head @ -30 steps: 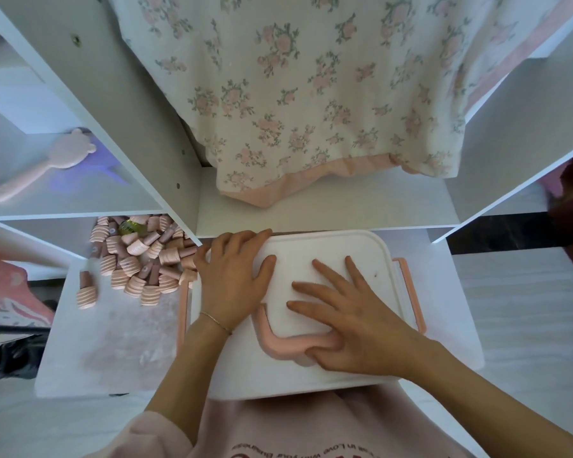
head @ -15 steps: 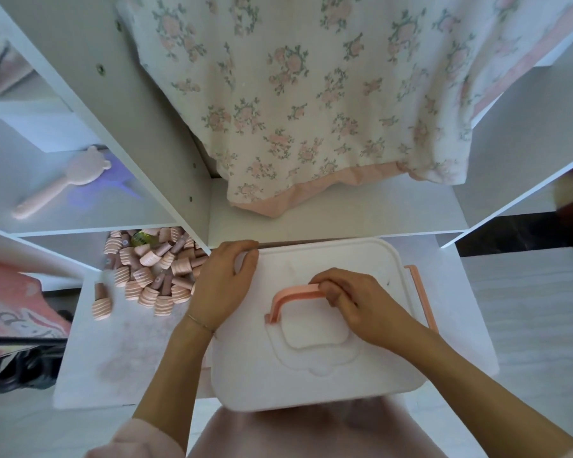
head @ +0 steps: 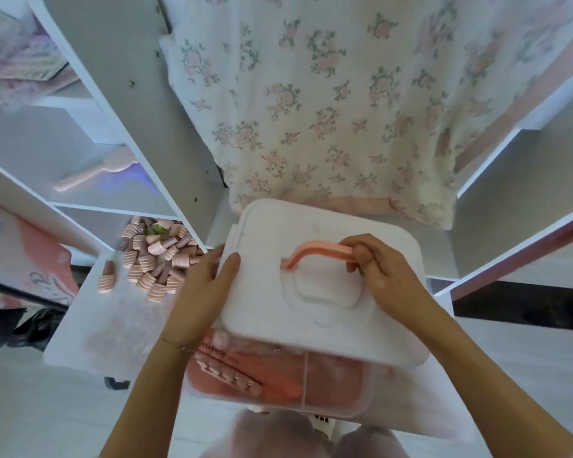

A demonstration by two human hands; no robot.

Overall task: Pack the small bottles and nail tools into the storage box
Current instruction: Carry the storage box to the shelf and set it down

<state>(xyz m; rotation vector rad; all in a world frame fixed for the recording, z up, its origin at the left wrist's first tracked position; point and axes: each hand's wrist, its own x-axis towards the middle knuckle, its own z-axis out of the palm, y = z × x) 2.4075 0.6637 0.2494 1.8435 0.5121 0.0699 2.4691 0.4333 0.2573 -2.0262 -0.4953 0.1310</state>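
The lid (head: 318, 292) hides the far part of the box (head: 338, 388); only its near compartments show, their pink contents blurred behind clear plastic. The left hand (head: 202, 299) covers the lid's left edge. The right hand (head: 381, 269) covers the handle's (head: 318, 252) right end. Both forearms run off the near edge. The bottles (head: 156, 256) are partly hidden behind a shelf panel (head: 119, 110).

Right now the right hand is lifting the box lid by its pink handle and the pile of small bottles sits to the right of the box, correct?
Not quite. In the head view the right hand does grip the pink handle of the lid, but the small bottles lie to the left of the box.
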